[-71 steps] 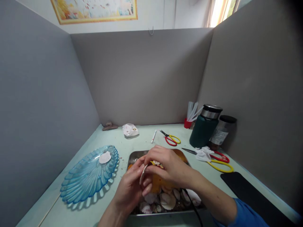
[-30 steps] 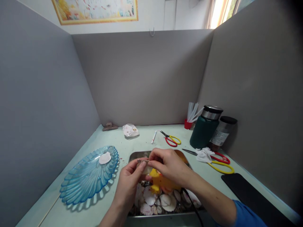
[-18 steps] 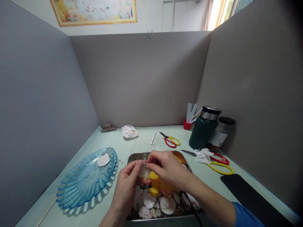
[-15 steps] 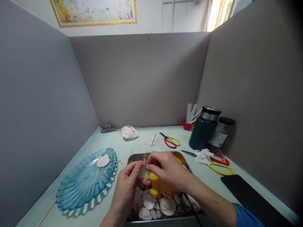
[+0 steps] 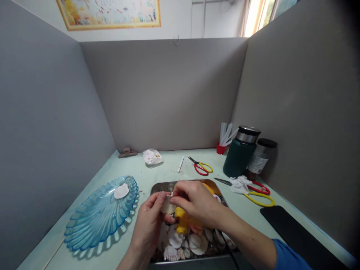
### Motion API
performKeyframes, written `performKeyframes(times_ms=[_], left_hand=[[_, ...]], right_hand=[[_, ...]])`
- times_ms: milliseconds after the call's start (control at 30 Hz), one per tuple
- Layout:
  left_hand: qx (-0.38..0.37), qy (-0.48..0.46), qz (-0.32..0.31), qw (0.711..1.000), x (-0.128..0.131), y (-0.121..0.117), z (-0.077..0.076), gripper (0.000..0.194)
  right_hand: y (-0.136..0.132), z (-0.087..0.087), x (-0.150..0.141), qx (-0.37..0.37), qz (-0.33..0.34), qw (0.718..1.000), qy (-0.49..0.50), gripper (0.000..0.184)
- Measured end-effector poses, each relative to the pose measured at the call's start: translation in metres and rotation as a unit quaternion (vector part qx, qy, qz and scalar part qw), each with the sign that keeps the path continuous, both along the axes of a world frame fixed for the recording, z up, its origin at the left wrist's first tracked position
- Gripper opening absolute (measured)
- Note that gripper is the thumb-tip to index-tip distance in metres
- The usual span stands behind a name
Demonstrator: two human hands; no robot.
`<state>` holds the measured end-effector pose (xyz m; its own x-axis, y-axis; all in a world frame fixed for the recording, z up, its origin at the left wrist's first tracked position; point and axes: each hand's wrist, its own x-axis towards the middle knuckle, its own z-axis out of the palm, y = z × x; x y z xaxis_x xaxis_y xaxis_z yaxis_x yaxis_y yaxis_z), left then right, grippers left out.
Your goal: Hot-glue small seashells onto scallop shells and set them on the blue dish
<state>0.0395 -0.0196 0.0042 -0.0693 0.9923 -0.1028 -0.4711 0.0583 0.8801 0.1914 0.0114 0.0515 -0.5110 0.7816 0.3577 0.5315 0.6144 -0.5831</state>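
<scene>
My left hand (image 5: pixel 150 215) is closed on a pale, flat seashell (image 5: pixel 168 207), its thumb and fingers at the shell's left side. Over the shell's upper right edge, my right hand (image 5: pixel 191 197) has thumb and fingertips pinched together; what lies between them is too small to make out. Beneath both hands stands a metal tray (image 5: pixel 161 186) of assorted seashells (image 5: pixel 176 237). A yellow tool (image 5: pixel 181 220), shaped like a glue gun, lies in it, partly covered by my right hand. A black cord (image 5: pixel 230 249) runs down across the tray's front edge.
At left is a blue shell-shaped dish (image 5: pixel 98 217) with a white shell (image 5: pixel 121 191). Behind the tray lie a white packet (image 5: pixel 152 157), a pen (image 5: pixel 180 164) and scissors (image 5: pixel 201 167). Larger scissors (image 5: pixel 257 193), a green bottle (image 5: pixel 240 153) and a black phone-like slab (image 5: pixel 292 232) are at right.
Both hands and the shell have shifted very slightly left, as has the whole view. The shell shows a little more below the right fingertips; the grip of the left hand looks the same.
</scene>
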Motion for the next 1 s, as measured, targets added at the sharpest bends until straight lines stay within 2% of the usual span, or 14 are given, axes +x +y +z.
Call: performKeyframes(times_ms=[300,500,633,1000], left_hand=[[0.004,-0.022,-0.023,0.999,0.0009,-0.0019,0.0006,0.031],[0.026,-0.015,0.008,1.000,0.0009,0.0000,-0.0021,0.028],[0.034,0.001,0.023,0.999,0.0006,0.0010,-0.0025,0.027],[0.039,0.047,0.004,0.998,0.0011,-0.0011,-0.0063,0.025]], right_hand=[[-0.0008,0.0006,0.0006,0.018,-0.016,1.000,-0.018,0.012],[0.0019,-0.0001,-0.0001,0.018,-0.022,0.999,-0.026,0.013],[0.0027,0.0000,-0.0005,0.029,-0.012,0.999,-0.019,0.016],[0.0011,-0.0008,0.0002,0.017,0.001,1.000,-0.007,0.010]])
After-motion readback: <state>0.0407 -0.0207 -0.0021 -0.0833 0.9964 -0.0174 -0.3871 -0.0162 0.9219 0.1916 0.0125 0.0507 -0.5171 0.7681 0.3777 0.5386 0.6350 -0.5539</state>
